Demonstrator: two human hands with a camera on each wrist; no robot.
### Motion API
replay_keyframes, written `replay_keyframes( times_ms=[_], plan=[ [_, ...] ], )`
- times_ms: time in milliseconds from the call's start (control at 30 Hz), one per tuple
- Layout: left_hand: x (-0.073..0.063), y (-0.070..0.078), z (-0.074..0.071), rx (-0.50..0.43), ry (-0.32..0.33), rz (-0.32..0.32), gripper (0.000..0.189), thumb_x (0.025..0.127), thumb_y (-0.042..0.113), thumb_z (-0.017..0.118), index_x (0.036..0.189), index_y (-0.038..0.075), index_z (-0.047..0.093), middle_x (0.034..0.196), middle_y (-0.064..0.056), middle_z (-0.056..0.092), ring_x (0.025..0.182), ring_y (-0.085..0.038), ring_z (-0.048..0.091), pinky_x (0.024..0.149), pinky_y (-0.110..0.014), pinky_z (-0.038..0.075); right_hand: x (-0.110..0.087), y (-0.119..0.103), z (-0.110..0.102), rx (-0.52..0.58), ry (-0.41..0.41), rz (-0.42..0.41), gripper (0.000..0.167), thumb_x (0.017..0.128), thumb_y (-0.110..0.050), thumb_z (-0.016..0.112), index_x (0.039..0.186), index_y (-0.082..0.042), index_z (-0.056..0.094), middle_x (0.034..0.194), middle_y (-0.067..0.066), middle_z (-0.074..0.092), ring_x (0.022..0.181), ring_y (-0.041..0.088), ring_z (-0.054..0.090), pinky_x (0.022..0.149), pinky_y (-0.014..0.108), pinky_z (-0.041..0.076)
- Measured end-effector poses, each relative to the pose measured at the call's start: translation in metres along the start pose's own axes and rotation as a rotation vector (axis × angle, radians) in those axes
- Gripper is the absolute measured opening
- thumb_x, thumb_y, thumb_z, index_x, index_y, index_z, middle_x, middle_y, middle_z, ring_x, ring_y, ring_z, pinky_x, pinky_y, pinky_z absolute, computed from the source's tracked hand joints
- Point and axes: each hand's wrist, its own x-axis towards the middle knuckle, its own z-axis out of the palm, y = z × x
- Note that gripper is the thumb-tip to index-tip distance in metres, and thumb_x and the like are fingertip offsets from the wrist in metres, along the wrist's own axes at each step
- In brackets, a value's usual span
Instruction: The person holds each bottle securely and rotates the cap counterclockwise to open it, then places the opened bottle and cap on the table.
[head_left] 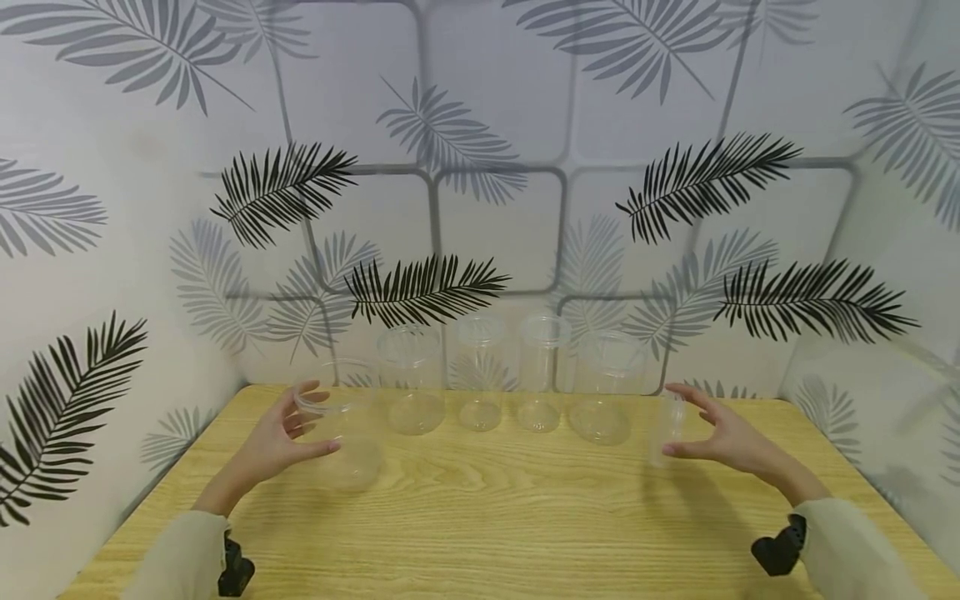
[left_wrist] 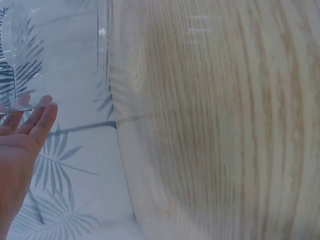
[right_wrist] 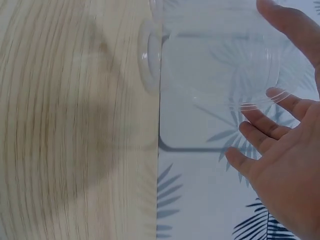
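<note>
My left hand [head_left: 281,442] holds a wide clear plastic jar [head_left: 352,462] at the left of the table. Its thumb is on the near side and its fingers are behind the see-through wall. In the left wrist view the fingertips touch the jar's clear wall [left_wrist: 70,70]. At the right, my right hand [head_left: 723,429] pinches what look like stacked clear round lids [head_left: 670,429], seen nearly edge-on, between thumb and fingers. Thin rims of these lids [right_wrist: 250,106] show against the fingertips in the right wrist view. How many lids there are cannot be made out.
Between the hands, along the table's back edge, stand a wide clear jar [head_left: 415,412], two narrow ones [head_left: 480,414] [head_left: 538,415] and another wide one [head_left: 600,421]. Behind the wood-grain table [head_left: 480,517] rises a leaf-patterned wall covering [head_left: 495,233].
</note>
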Motion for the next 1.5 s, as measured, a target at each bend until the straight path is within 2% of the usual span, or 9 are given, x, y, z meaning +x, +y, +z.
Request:
replay_keyframes(
  times_ms=[67, 233, 467, 800, 1033, 1300, 1500],
  plan=[
    [-0.001, -0.004, -0.003, 0.005, 0.015, -0.011, 0.083, 0.078, 0.018, 0.073, 0.142, 0.013, 0.021, 0.139, -0.017, 0.038, 0.121, -0.040, 0.045, 0.098, -0.055, 0.037, -0.001, 0.005, -0.003, -0.042, 0.014, -0.011, 0.087, 0.076, -0.027, 0.073, 0.144, -0.007, 0.021, 0.146, 0.029, 0.015, 0.128, 0.055, 0.017, 0.092, 0.071, 0.024],
    [-0.004, -0.011, -0.009, 0.010, 0.055, -0.029, 0.084, 0.078, 0.017, 0.073, 0.142, 0.009, 0.019, 0.138, -0.019, 0.036, 0.120, -0.042, 0.044, 0.098, -0.056, 0.036, -0.002, 0.018, -0.008, -0.161, 0.051, -0.021, 0.089, 0.073, -0.029, 0.076, 0.141, -0.002, 0.026, 0.141, 0.032, 0.024, 0.123, 0.053, 0.026, 0.087, 0.071, 0.029],
    [-0.008, -0.015, -0.015, -0.006, 0.084, -0.071, 0.088, 0.078, 0.017, 0.073, 0.143, 0.005, 0.015, 0.139, -0.022, 0.032, 0.124, -0.047, 0.037, 0.099, -0.060, 0.032, -0.006, 0.029, -0.013, -0.234, 0.025, -0.004, 0.090, 0.069, -0.031, 0.079, 0.135, 0.006, 0.031, 0.131, 0.034, 0.031, 0.116, 0.053, 0.034, 0.083, 0.067, 0.037],
    [-0.009, -0.021, -0.020, -0.009, 0.102, -0.124, 0.092, 0.079, 0.020, 0.072, 0.144, 0.004, 0.009, 0.142, -0.024, 0.025, 0.126, -0.050, 0.030, 0.100, -0.063, 0.028, -0.006, 0.040, -0.010, -0.312, -0.007, 0.024, 0.089, 0.066, -0.029, 0.081, 0.133, 0.006, 0.034, 0.127, 0.035, 0.031, 0.112, 0.055, 0.036, 0.078, 0.062, 0.042],
    [-0.007, -0.024, -0.021, -0.012, 0.115, -0.159, 0.092, 0.078, 0.021, 0.073, 0.142, 0.002, 0.009, 0.143, -0.024, 0.021, 0.127, -0.053, 0.027, 0.101, -0.063, 0.027, -0.001, 0.047, -0.007, -0.327, 0.002, 0.032, 0.088, 0.066, -0.030, 0.080, 0.133, 0.004, 0.034, 0.128, 0.034, 0.031, 0.111, 0.054, 0.037, 0.075, 0.064, 0.042],
    [-0.005, -0.026, -0.020, -0.026, 0.118, -0.193, 0.096, 0.079, 0.022, 0.072, 0.144, 0.002, 0.004, 0.142, -0.028, 0.016, 0.128, -0.053, 0.025, 0.102, -0.062, 0.026, 0.005, 0.057, 0.003, -0.384, 0.024, 0.003, 0.083, 0.066, -0.032, 0.080, 0.131, 0.001, 0.039, 0.123, 0.035, 0.038, 0.107, 0.054, 0.042, 0.072, 0.069, 0.038],
    [-0.006, -0.028, -0.023, -0.025, 0.112, -0.213, 0.096, 0.080, 0.025, 0.071, 0.144, 0.005, 0.002, 0.142, -0.030, 0.013, 0.128, -0.053, 0.024, 0.103, -0.061, 0.027, 0.006, 0.064, 0.006, -0.400, 0.003, 0.040, 0.078, 0.069, -0.035, 0.077, 0.129, 0.000, 0.043, 0.121, 0.036, 0.040, 0.106, 0.053, 0.043, 0.072, 0.067, 0.039]
  ],
)
